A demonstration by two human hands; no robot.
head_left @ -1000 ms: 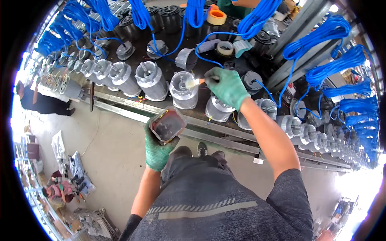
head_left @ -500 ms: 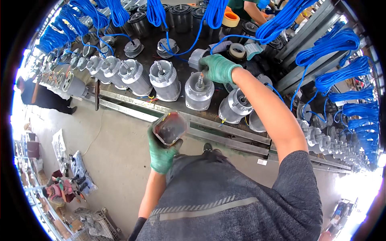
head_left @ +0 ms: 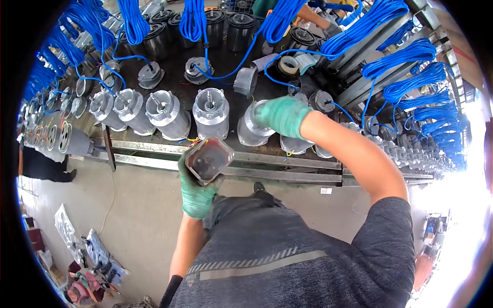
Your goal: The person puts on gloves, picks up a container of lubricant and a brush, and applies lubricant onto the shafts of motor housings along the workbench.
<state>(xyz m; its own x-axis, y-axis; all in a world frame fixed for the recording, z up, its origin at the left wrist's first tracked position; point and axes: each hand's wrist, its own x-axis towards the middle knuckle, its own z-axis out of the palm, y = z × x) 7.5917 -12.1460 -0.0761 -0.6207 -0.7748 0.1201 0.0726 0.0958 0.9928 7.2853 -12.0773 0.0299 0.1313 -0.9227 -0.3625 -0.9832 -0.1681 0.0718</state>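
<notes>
My left hand (head_left: 197, 192), in a green glove, grips a clear squarish plastic tub (head_left: 209, 160) from below and the side. A dark reddish-brown substance coats its inside. My right hand (head_left: 283, 116), also green-gloved, is curled over the top of a silver motor housing (head_left: 251, 128). The fingertips are blurred, and whatever they pinch is hidden. Directly left of it stands another open motor housing (head_left: 211, 115), its shaft pointing up. A further housing (head_left: 167, 115) stands beyond that one. Under my right wrist sits a partly covered housing (head_left: 295, 145) with yellow and blue wires.
Coiled blue cables (head_left: 287, 20) hang over the bench, some running to motor end covers (head_left: 198, 69). Black cylinders (head_left: 241, 31) line the back, near another person's arm (head_left: 313, 16). A tape roll (head_left: 288, 65) lies by a metal post. A steel rail (head_left: 277, 174) edges the bench.
My right hand has moved from beside the motor's shaft tip to over the housing's top, covering the shaft. The tub stays in my left hand. The whole view has shifted slightly.
</notes>
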